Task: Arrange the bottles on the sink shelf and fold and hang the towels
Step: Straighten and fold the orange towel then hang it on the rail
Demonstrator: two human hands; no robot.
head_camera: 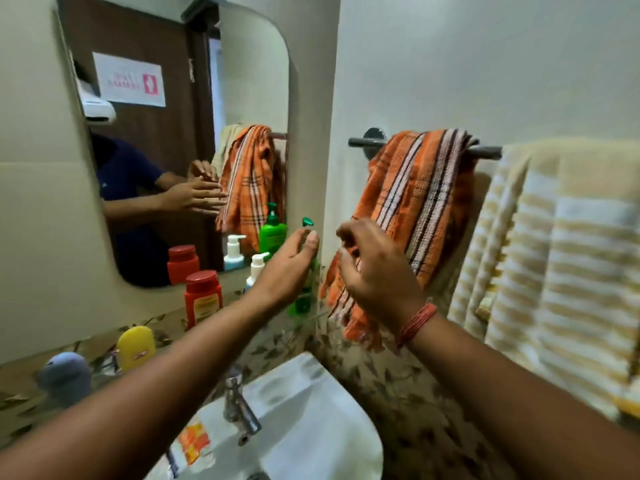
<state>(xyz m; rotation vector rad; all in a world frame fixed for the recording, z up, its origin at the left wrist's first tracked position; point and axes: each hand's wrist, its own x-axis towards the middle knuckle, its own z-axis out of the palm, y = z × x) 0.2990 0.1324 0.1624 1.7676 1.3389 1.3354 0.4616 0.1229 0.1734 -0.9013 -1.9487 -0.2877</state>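
Green bottle [304, 292]: on shelf, just beyond left hand [287, 268], whose fingers lie loosely apart beside its pump, no grip evident. Likely light, rigid, slick plastic; best taken round the body. Orange towel [408, 209]: soft, bunched on rail, behind right hand [377, 271]; fingers loosely curled, empty.
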